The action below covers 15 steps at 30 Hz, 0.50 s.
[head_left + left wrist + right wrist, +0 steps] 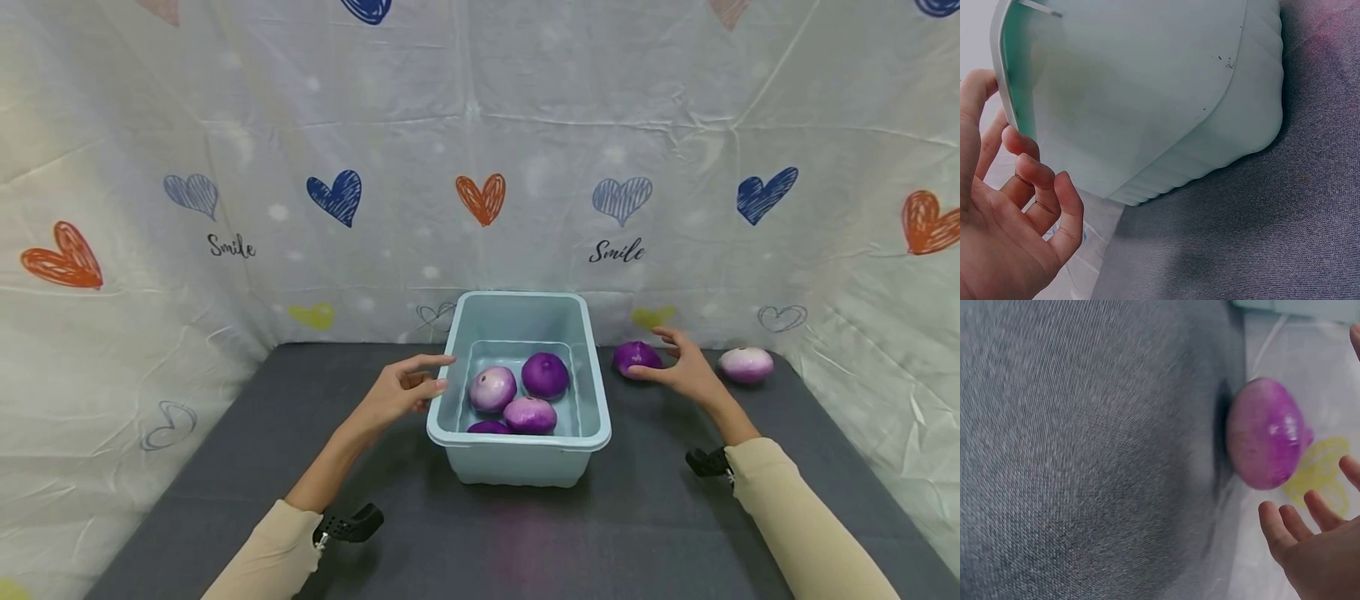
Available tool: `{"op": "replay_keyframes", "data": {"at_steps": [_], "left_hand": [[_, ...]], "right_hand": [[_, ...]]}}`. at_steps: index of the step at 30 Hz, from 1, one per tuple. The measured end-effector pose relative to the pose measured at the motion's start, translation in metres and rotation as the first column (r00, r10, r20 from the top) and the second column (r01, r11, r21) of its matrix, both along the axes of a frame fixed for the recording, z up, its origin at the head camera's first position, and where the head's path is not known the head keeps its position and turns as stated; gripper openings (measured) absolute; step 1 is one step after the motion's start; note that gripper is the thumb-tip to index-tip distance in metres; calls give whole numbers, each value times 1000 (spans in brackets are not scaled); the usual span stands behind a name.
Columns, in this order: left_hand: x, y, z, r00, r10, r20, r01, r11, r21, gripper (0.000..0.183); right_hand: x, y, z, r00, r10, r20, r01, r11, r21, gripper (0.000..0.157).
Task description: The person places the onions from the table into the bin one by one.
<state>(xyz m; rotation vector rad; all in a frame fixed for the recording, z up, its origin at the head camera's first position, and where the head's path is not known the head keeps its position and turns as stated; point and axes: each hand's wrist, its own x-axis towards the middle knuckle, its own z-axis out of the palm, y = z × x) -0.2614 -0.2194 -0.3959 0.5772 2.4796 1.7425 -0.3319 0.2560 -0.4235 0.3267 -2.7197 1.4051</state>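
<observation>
A pale blue plastic tub (517,461) stands mid-table with several red onions inside, among them a dark purple onion (545,375), a pale one (492,389) and a pinkish one (530,415). At its left rim is my left hand (397,390), index finger and thumb reaching the edge, other fingers loosely bent. To the tub's right, a red onion (636,359) rests near the table's back edge. My right hand (684,371) is spread beside that onion, thumb overlapping it in the head view. The right wrist view shows a gap between the fingers (1272,528) and the onion (1266,434).
Another red onion (746,365), paler, lies on the dark grey cloth (637,517) at the back right corner. Behind the table hangs a white sheet (405,142) printed with hearts; it rises right at the back edge.
</observation>
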Motion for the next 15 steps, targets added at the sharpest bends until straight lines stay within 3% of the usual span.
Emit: {"op": "replay_keyframes", "data": {"at_steps": [8, 15], "left_hand": [[-1, 0, -1, 1000, -6, 7, 6, 1000, 6, 43], [-1, 0, -1, 1000, -5, 13, 5, 1000, 10, 42]], "right_hand": [[-12, 0, -11, 999, 35, 20, -35, 999, 9, 91], [-19, -2, -15, 999, 32, -25, -31, 998, 47, 71]]}}
